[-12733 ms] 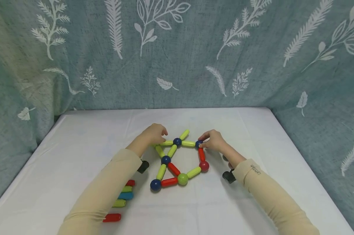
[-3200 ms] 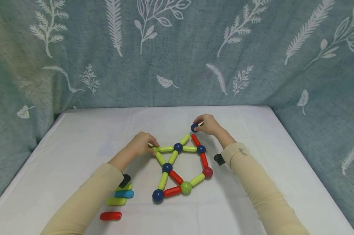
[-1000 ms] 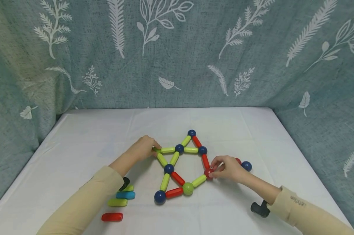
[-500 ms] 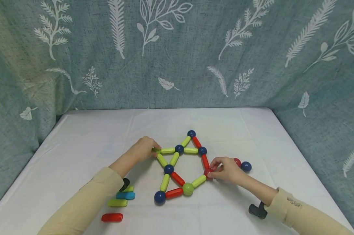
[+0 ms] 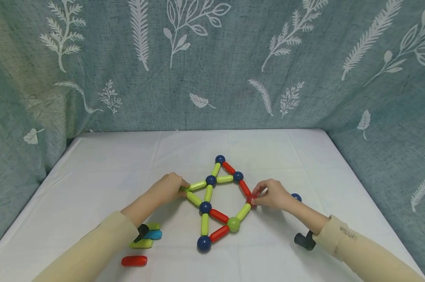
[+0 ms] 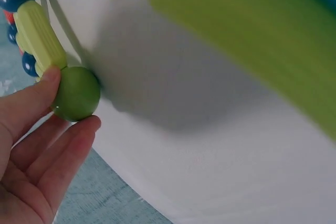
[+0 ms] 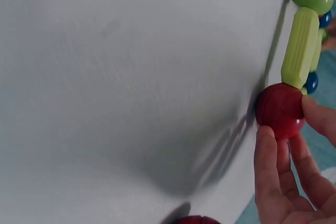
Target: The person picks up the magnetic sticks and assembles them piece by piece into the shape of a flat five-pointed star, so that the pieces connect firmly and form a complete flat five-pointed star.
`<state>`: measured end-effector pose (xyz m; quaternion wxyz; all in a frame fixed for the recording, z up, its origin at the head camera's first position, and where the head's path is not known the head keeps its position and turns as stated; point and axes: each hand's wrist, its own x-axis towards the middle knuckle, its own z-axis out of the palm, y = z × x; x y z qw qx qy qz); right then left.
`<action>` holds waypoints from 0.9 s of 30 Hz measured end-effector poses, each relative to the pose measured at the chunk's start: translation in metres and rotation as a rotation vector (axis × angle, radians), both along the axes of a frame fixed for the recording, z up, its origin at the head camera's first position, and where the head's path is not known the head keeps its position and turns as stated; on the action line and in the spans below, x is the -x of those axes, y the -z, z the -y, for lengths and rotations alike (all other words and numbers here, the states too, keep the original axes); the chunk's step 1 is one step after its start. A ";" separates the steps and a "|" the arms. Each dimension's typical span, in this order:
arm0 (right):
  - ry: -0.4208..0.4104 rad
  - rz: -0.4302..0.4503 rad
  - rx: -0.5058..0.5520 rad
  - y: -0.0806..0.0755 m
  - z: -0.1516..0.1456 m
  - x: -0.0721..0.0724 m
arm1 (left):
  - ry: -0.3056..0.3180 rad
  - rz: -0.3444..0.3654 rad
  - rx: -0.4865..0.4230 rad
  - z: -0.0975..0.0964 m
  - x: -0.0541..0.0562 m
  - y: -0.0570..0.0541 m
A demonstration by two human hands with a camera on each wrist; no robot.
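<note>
A flat figure (image 5: 208, 193) of rods and balls lies at the centre of the frame. Its left corner is a green ball (image 6: 77, 94), pinched between the thumb and fingers of the left hand (image 5: 166, 190). Its right corner is a red ball (image 7: 280, 109), pinched likewise by the right hand (image 5: 274, 194); the hands are well apart, on opposite sides of the figure.

One blue ball (image 5: 220, 159) forms the top point, another (image 5: 204, 243) the bottom, with three more inside or along the edges. A second green ball (image 5: 234, 225) sits at the lower right, joined to the red ball by a green rod (image 5: 243, 212).

At lower left, beside the left sleeve (image 5: 92, 243), lie four loose rods: green (image 5: 154, 226), blue (image 5: 153, 235), green (image 5: 142, 243) and, lowest, red (image 5: 134, 261). A loose blue ball (image 5: 296, 197) shows just behind the right wrist; another red ball (image 7: 197, 220) is cut off at the bottom of the right wrist view.

The white table (image 5: 121, 156) fills the lower frame. A patterned curtain (image 5: 212, 86) hangs across the top.
</note>
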<state>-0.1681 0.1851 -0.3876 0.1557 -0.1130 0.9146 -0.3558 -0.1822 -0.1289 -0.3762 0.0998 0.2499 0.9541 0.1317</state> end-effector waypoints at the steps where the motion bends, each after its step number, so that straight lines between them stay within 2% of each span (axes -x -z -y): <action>1: 0.001 -0.006 -0.010 0.000 0.000 0.002 | 0.012 -0.006 -0.001 0.001 -0.002 0.000; 5: -0.009 -0.030 -0.036 -0.003 0.000 0.013 | 0.060 -0.014 0.012 0.002 -0.012 -0.003; 8: -0.013 -0.035 -0.047 -0.004 0.001 0.021 | 0.065 0.003 0.013 0.001 -0.019 -0.005; 16: 0.024 -0.017 -0.098 -0.006 0.006 0.043 | 0.118 0.030 -0.060 -0.003 -0.040 -0.004; 27: 0.046 -0.008 -0.111 -0.006 0.021 0.065 | 0.146 -0.017 -0.130 -0.025 -0.073 0.000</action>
